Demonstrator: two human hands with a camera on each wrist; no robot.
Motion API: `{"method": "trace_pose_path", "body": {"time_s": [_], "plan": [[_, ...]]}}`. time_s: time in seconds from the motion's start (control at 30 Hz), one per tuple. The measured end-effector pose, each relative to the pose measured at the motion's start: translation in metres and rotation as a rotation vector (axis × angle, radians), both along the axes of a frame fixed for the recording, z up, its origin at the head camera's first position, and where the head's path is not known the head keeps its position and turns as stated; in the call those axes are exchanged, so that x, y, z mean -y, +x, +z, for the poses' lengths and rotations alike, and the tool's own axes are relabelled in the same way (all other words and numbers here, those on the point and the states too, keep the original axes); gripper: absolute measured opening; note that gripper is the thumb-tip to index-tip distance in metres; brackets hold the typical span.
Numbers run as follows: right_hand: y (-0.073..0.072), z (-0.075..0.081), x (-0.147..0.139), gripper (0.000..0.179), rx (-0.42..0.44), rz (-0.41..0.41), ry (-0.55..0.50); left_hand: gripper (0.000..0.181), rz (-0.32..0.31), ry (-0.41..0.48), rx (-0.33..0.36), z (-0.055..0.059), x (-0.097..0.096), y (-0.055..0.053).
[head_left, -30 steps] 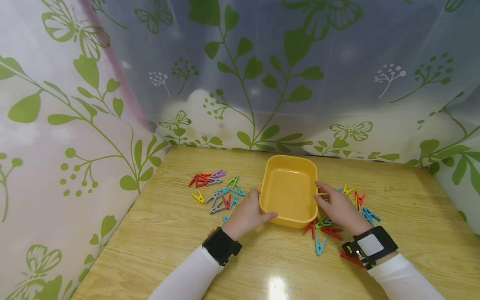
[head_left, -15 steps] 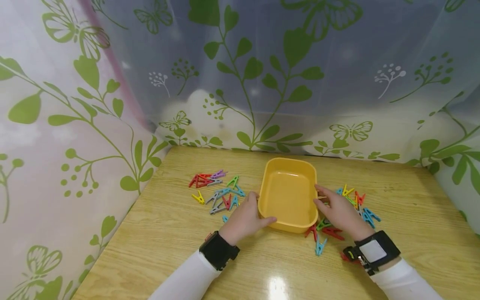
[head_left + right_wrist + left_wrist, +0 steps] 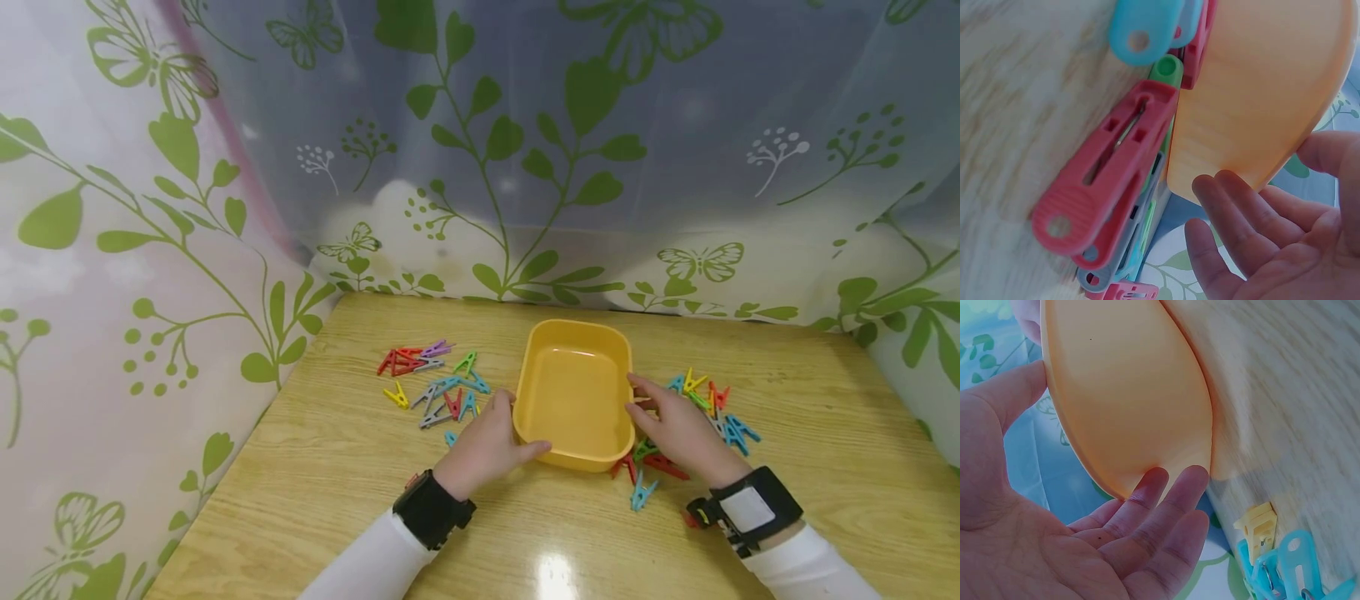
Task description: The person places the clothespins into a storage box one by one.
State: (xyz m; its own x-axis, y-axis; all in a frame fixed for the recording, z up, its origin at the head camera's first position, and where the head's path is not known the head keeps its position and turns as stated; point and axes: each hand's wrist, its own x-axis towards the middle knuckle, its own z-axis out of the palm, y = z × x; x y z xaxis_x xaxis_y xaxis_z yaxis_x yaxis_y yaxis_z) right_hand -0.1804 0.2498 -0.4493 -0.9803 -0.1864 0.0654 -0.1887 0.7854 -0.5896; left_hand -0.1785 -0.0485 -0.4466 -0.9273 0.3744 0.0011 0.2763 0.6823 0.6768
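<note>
A yellow plastic basin (image 3: 573, 400) with rounded corners stands on the wooden table, its bare inside facing up. My left hand (image 3: 483, 446) holds its near left corner, thumb on the near rim and fingers against the left wall. At the right wall, my right hand (image 3: 678, 429) holds the basin with thumb on the rim and fingertips on the side. In the right wrist view, a red clothespin (image 3: 1107, 175) lies close beside the basin. Yellow (image 3: 1258, 528) and light-blue clothespins (image 3: 1300, 562) show near the left hand's fingers.
Several coloured clothespins (image 3: 447, 382) lie scattered left of the basin, and another group (image 3: 738, 432) lies to its right. Some sit partly under the right hand. A patterned curtain (image 3: 480, 167) hangs behind the wooden table (image 3: 360, 500) and along its left side.
The basin has slid a little toward me and slightly left, with both hands moving along with it. A light-blue clothespin near its front right corner has shifted slightly.
</note>
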Motion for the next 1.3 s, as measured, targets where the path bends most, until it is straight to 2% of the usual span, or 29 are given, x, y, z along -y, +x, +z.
{"method": "trace_pose_path", "body": {"time_s": [0.37, 0.67, 1.17, 1.3], "plan": [[0.002, -0.0005, 0.0016, 0.058, 0.02, 0.003, -0.03, 0.075, -0.014, 0.025, 0.014, -0.001, 0.0017, 0.0042], [0.0071, 0.0028, 0.0029, 0.057, 0.0, 0.015, -0.04, 0.076, -0.025, 0.023, 0.011, -0.0008, 0.0021, 0.0066], [0.0094, 0.0023, 0.0034, 0.056, -0.007, 0.022, -0.027, 0.077, -0.015, 0.005, 0.075, 0.0054, 0.0027, 0.01], [0.0098, 0.0027, 0.003, 0.056, -0.01, 0.024, -0.03, 0.069, 0.0, 0.006, 0.064, 0.0075, 0.0036, 0.0078]]}}
